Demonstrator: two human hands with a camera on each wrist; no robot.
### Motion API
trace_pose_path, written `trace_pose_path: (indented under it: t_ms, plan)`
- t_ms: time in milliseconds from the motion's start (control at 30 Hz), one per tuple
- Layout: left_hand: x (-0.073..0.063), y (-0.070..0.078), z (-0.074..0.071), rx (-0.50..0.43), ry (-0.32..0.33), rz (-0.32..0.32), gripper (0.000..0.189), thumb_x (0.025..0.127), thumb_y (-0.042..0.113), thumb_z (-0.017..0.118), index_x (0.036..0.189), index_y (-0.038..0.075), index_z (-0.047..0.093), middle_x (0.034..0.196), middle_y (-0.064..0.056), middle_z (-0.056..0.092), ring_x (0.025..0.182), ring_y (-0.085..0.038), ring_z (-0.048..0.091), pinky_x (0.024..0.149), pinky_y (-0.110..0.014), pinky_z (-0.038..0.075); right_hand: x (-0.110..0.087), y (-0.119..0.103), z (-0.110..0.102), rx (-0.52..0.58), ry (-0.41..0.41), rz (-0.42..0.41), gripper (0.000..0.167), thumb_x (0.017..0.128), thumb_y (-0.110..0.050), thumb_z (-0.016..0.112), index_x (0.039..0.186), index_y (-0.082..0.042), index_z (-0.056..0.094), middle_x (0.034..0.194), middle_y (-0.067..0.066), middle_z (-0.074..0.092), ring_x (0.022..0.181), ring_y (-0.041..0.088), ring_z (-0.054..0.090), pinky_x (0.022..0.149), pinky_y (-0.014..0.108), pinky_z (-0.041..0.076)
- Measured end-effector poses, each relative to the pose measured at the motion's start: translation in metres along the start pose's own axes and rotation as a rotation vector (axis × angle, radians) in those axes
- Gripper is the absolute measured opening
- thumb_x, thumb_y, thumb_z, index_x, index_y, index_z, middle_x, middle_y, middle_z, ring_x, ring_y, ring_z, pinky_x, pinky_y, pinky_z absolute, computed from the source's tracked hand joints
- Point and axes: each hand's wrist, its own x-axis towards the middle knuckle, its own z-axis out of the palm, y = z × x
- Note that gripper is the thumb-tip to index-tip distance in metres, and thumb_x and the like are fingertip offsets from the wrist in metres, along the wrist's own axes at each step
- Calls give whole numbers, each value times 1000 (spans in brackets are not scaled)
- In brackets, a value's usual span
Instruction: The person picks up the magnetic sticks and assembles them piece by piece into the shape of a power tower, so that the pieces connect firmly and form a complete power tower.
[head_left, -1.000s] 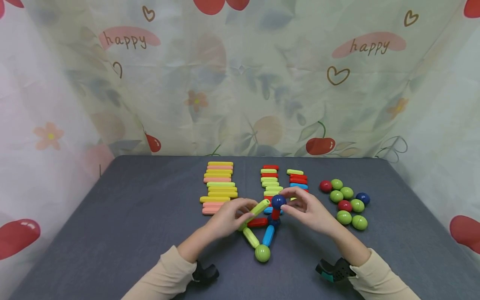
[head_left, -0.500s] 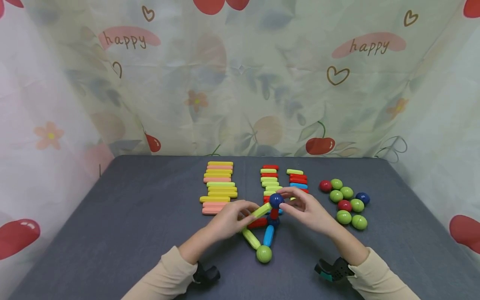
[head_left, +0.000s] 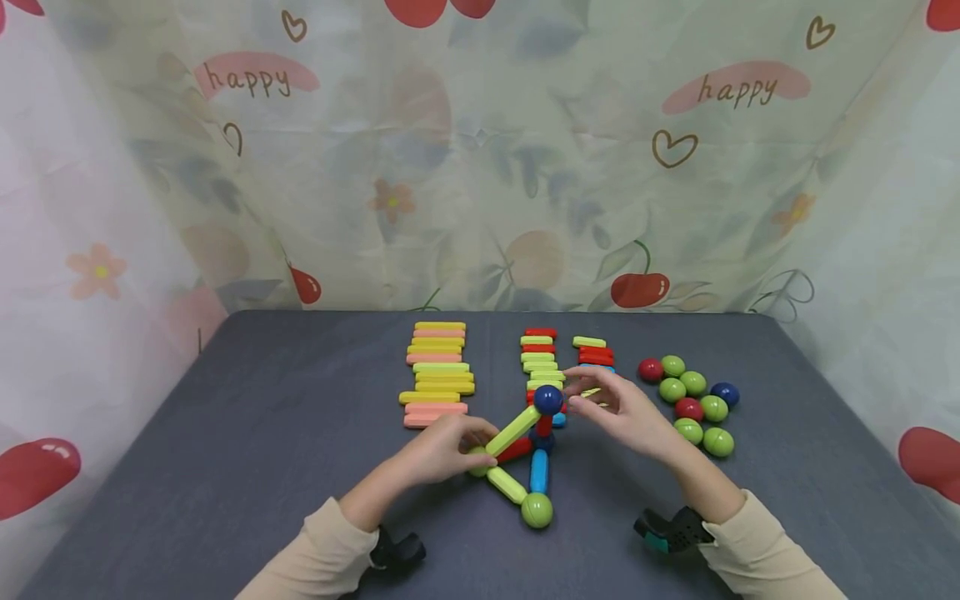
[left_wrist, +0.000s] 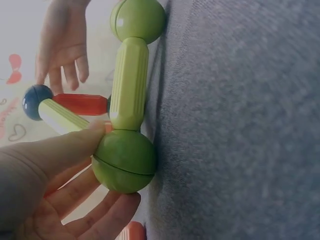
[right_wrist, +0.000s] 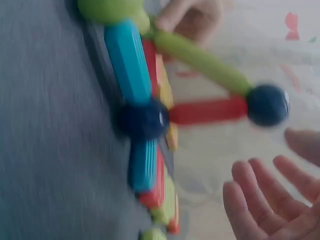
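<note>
A frame of ball-and-stick building pieces stands mid-table. Its base joins a front green ball (head_left: 536,511), a blue stick (head_left: 539,472), a lower dark blue ball (right_wrist: 145,120), a red stick (head_left: 514,451), a left green ball (left_wrist: 125,162) and a yellow-green stick (head_left: 507,485). An upright red stick (right_wrist: 207,111) carries the upper dark blue ball (head_left: 548,400). Up to that ball slants another yellow-green stick (head_left: 513,430). My left hand (head_left: 442,450) holds the left green ball between thumb and fingers. Just right of the upper ball, my right hand (head_left: 618,414) is apart from it, fingers relaxed.
Behind the frame lie a left row of yellow, pink and green sticks (head_left: 442,377) and two shorter rows of red, green and blue sticks (head_left: 538,357). Loose green, red and blue balls (head_left: 693,384) sit at the right. A printed curtain (head_left: 480,167) hangs behind the table (head_left: 225,467).
The slanted yellow-green stick came down to meet the upper dark blue ball. My left hand slid down-left to the left green ball. My right hand let go of the upper ball and drew slightly right.
</note>
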Motion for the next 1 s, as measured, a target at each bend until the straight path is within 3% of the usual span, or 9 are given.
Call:
trace_pose_path:
  t_ms: [133,267,500,800,1000]
  plan:
    - [-3,0,0,5,13,5,29,86,14,74,111,1,68,98,-6,71,90,-19,65,78,-24,54,1,14,-8,-148,34,51,27,92,-8,64,117,3,61,104,15,67,90,26,66,74,23,54]
    - [-5,0,1,15,22,1,28,86,15,74,110,2,68,98,-6,70,90,-19,65,78,-25,54,4,27,-4,-253,-46,66,21,89,-8,68,108,0,67,97,10,69,84,19,64,73,24,53]
    - [-7,-1,0,15,28,-12,27,86,17,74,108,3,68,96,-4,69,88,-19,65,79,-30,55,19,29,16,-312,-127,48,17,83,-5,73,100,-3,70,88,7,65,72,12,54,63,22,48]
    - [-9,-2,-1,-17,22,-29,26,85,16,75,107,3,68,94,-4,68,86,-17,65,80,-30,55,25,28,26,-442,-97,96,13,78,-7,79,84,-4,68,74,2,57,65,9,48,58,22,42]
    - [-9,-3,-1,-14,34,-36,25,85,18,75,105,4,68,93,-3,67,84,-15,64,77,-26,54,17,26,17,-392,-130,165,11,82,-7,75,87,-3,65,70,0,56,61,10,48,56,23,42]
